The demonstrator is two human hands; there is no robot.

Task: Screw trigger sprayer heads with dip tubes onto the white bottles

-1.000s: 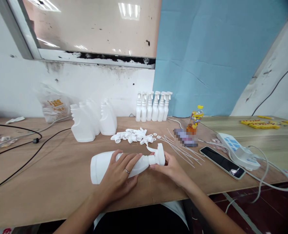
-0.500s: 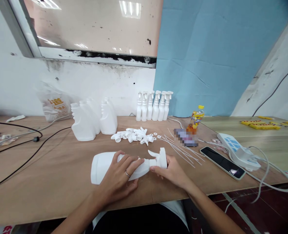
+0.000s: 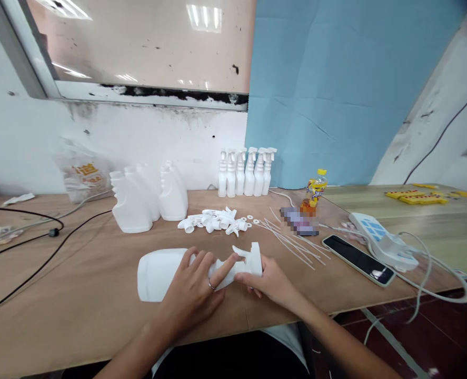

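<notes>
The white bottle (image 3: 158, 275) lies on its side beneath the left hand (image 3: 196, 279), above or on the table (image 3: 99, 321); contact cannot be confirmed. The left hand grasps its body towards the neck. The right hand (image 3: 275, 279) grips the spray head (image 3: 255, 259) at the neck end, thumb in front, fingers partly hidden. The base projects beyond the left grip, on the side away from the right hand.

Handling: the bottle is probably light, thin-walled and slightly flexible, with a smooth surface that may slip or roll. The head is likely stiffer; its trigger is the delicate part. Hold the body at the narrowing shoulder and the head by its collar or back, clear of the trigger. Loose spray heads (image 3: 213, 221) lie beyond both grips.
</notes>
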